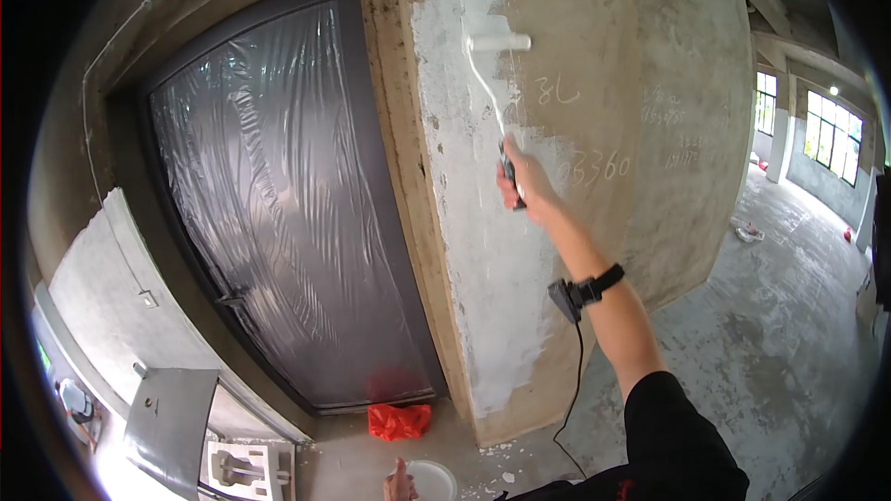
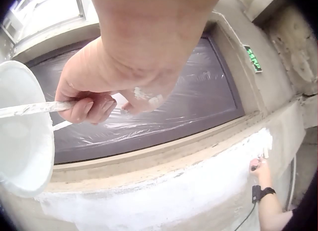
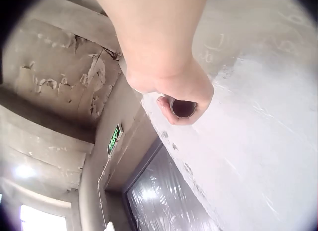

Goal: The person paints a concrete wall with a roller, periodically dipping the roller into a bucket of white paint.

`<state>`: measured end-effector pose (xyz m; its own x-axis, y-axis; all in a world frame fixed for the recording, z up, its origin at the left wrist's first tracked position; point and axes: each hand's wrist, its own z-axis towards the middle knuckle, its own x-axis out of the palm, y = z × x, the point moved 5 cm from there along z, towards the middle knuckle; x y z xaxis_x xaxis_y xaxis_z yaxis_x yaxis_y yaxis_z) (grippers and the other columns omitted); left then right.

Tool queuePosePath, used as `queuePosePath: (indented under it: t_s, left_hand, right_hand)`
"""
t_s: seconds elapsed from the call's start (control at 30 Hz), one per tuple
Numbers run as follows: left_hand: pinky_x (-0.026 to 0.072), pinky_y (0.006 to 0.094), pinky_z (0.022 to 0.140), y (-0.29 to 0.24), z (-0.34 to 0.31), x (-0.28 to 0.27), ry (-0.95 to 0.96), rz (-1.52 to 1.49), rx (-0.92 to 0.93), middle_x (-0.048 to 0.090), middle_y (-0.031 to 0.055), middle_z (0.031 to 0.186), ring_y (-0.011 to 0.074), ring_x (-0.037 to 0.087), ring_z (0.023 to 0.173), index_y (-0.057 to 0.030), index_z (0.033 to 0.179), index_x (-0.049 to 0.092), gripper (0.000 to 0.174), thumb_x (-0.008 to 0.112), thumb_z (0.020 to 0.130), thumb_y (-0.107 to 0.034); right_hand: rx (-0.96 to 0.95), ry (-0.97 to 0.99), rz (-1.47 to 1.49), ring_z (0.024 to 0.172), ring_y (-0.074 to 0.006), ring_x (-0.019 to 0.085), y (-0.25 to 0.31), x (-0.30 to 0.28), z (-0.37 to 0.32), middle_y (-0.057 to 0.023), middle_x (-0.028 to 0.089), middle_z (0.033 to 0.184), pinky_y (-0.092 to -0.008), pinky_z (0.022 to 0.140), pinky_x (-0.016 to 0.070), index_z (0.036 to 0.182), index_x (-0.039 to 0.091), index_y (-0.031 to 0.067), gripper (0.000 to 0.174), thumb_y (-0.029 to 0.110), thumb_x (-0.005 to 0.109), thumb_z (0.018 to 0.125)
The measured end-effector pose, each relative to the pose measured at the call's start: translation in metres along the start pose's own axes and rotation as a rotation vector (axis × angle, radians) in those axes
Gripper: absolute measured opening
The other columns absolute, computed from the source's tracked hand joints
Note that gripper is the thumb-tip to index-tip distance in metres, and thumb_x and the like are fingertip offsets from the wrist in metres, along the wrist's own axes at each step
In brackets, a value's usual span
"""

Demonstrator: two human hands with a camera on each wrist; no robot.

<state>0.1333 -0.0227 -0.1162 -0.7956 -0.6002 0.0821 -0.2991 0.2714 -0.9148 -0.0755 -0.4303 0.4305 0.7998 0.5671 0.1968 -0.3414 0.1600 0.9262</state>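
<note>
Beside the plastic-wrapped door (image 1: 288,204), right hand (image 1: 520,181) holds roller (image 1: 498,42) against pillar (image 1: 580,28).

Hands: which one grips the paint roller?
The right hand, raised to the column, grips the paint roller; the left hand hangs low, holding the white bucket.

Roller (image 1: 498,42) high on pillar (image 1: 613,56); door (image 1: 278,204) left; bucket (image 1: 436,481) below.
</note>
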Motion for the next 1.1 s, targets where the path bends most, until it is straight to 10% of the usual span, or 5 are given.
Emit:
queuePosePath:
  t_s: [0.2,0.57,0.83,1.1]
  left_hand:
    - [0.0267,0.0199,0.042,0.022,0.010,-0.006,-0.107,0.218,0.194,0.037,-0.0064,0.061,0.0039,0.030,0.049,-0.0120,0.136,0.043,0.046,0.041,0.097,-0.035]
    - [0.0240,0.0236,0.035,-0.055,-0.029,0.031,-0.204,-0.065,-0.173,0.030,-0.0047,0.048,0.0072,0.026,0.036,-0.0004,0.074,0.049,0.061,0.055,0.083,-0.061]
    - [0.0249,0.0239,0.034,-0.072,-0.045,0.041,-0.234,-0.052,-0.118,0.030,-0.0048,0.047,0.0074,0.027,0.035,-0.0005,0.073,0.049,0.060,0.054,0.084,-0.059]
    - [0.0246,0.0239,0.033,-0.074,-0.050,0.038,-0.263,-0.001,-0.108,0.029,-0.0050,0.047,0.0072,0.026,0.034,-0.0008,0.073,0.048,0.058,0.053,0.086,-0.057]
  right_hand:
    - [0.126,-0.045,-0.010,0.035,-0.0098,0.034,-0.092,-0.022,-0.051,0.0010,0.038,0.047,-0.0265,0.035,0.0286,0.066,0.044,0.0085,0.057,0.061,0.043,0.088]
    - [0.347,-0.109,0.010,0.034,-0.0090,0.032,-0.256,-0.046,-0.169,0.0024,0.035,0.046,-0.0255,0.033,0.0270,0.064,0.041,0.0091,0.057,0.059,0.038,0.091]
    - [0.630,-0.116,0.058,0.035,-0.0073,0.028,-0.393,-0.062,-0.250,0.0041,0.031,0.046,-0.0245,0.033,0.0226,0.065,0.038,0.0150,0.056,0.066,0.036,0.088]
    - [0.429,-0.213,-0.018,0.036,-0.0073,0.030,-0.437,-0.082,-0.245,0.0045,0.033,0.046,-0.0246,0.034,0.0238,0.060,0.038,0.0152,0.055,0.062,0.038,0.090]
